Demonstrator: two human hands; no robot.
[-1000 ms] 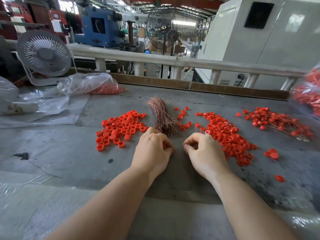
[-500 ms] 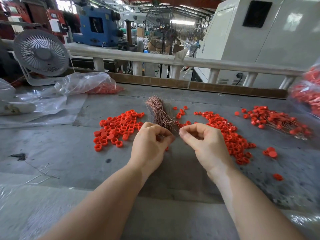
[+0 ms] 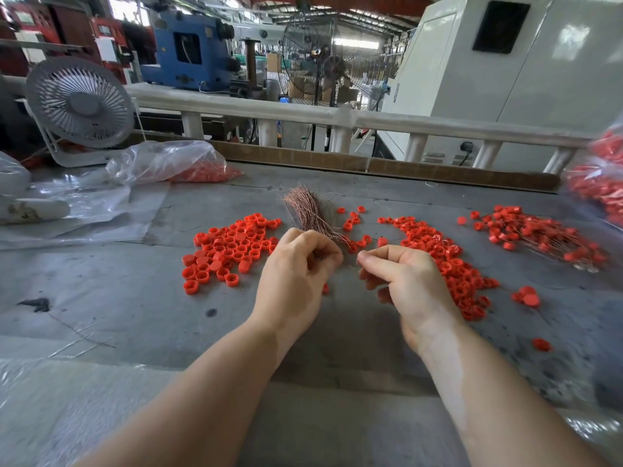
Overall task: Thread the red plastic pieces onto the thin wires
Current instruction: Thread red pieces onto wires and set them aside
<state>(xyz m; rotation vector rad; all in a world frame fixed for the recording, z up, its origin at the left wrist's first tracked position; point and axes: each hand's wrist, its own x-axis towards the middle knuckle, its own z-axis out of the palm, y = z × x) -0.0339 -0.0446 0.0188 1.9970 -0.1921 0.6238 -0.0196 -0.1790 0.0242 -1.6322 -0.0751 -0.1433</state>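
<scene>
A bundle of thin copper wires [image 3: 306, 214] lies on the grey table [image 3: 135, 298] between two piles of red plastic pieces, one on the left [image 3: 232, 244] and one on the right [image 3: 445, 261]. My left hand [image 3: 296, 274] is curled at the bundle's near end and pinches a wire there. My right hand [image 3: 404, 281] is raised just right of it, thumb and forefinger pinched on a small red piece that is mostly hidden. A heap of pieces on wires [image 3: 539, 234] lies far right.
A white fan [image 3: 81, 106] and a clear bag with red pieces [image 3: 175, 163] sit at the back left. Another bag of red parts [image 3: 603, 183] is at the right edge. Loose pieces [image 3: 527, 294] lie near my right forearm. A white rail [image 3: 337, 112] borders the table's far side.
Both hands rose from the table toward the near end of the wire bundle. My right hand left the edge of the right pile and now sits a little apart from my left.
</scene>
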